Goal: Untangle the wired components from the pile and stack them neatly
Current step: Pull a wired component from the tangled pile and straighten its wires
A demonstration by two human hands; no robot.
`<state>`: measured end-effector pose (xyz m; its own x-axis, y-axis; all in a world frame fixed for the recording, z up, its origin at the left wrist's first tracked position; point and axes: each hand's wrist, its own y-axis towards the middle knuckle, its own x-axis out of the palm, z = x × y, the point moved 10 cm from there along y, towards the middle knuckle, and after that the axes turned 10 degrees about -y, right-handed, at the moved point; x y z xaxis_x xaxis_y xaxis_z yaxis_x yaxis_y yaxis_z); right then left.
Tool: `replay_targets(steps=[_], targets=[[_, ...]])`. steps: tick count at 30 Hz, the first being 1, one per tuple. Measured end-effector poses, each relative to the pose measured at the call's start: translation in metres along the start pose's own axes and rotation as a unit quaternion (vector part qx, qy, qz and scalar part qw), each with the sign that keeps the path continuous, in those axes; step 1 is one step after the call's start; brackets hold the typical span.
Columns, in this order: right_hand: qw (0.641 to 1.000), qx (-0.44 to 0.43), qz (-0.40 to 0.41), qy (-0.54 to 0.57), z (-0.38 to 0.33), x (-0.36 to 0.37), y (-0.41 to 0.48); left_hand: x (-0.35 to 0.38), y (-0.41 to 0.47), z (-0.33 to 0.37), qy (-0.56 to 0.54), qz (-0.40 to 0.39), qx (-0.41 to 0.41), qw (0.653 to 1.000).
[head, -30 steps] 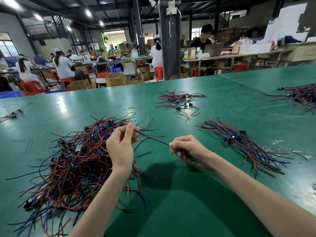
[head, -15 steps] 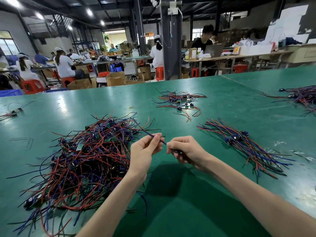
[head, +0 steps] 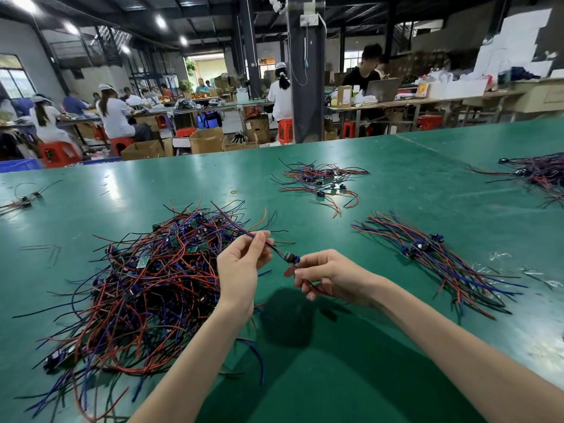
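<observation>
A big tangled pile (head: 146,282) of red, blue and black wires with small green boards lies on the green table (head: 335,377) at the left. My left hand (head: 241,267) pinches the blue wires of one wired component (head: 290,257), whose small dark body hangs between my hands. My right hand (head: 329,276) holds the same component's red wires, just below its body. To the right lies a neat stack (head: 433,257) of components with their wires laid parallel.
A smaller loose bunch of wired parts (head: 320,181) lies further back in the middle. Another bunch (head: 534,172) sits at the far right, and a few strands (head: 21,203) at the far left. People work at benches beyond the table's far edge.
My left hand slid along the blue wires toward my right hand, then drew back a little. The component's dark body, hidden before, now shows between the two hands.
</observation>
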<state>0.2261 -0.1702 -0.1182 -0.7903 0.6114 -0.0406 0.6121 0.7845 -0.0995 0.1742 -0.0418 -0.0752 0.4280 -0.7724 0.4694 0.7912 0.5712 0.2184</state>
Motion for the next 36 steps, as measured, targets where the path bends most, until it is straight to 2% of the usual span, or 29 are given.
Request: replay_targets(steps=[5, 10, 14, 18, 22, 27, 34, 36], targets=[[0.999, -0.018, 0.029, -0.006, -0.004, -0.003, 0.001, 0.001, 0.002, -0.007, 0.005, -0.006, -0.026, 1.000], [0.998, -0.018, 0.056, -0.009, -0.006, -0.006, 0.000, 0.022, -0.008, -0.027, 0.062, -0.106, -0.094, 0.988], [0.996, -0.002, 0.091, -0.018, 0.000, -0.008, -0.001, 0.030, -0.011, -0.026, 0.099, -0.166, -0.090, 0.977], [0.993, -0.013, 0.108, -0.042, 0.002, -0.010, -0.002, 0.037, -0.013, -0.027, 0.186, -0.223, -0.071, 0.954], [0.990, -0.022, 0.122, -0.068, 0.003, -0.009, -0.003, 0.031, -0.011, -0.028, 0.208, -0.205, -0.067, 0.954], [0.985, -0.026, 0.125, -0.114, 0.001, -0.010, -0.002, 0.023, -0.006, -0.032, 0.164, -0.160, -0.083, 0.970], [0.981, -0.033, 0.137, -0.132, -0.002, -0.014, -0.005, 0.033, -0.013, -0.030, 0.174, -0.221, -0.093, 0.955], [0.982, -0.034, 0.131, -0.131, -0.003, -0.012, -0.006, 0.031, -0.013, -0.029, 0.187, -0.217, -0.087, 0.954]])
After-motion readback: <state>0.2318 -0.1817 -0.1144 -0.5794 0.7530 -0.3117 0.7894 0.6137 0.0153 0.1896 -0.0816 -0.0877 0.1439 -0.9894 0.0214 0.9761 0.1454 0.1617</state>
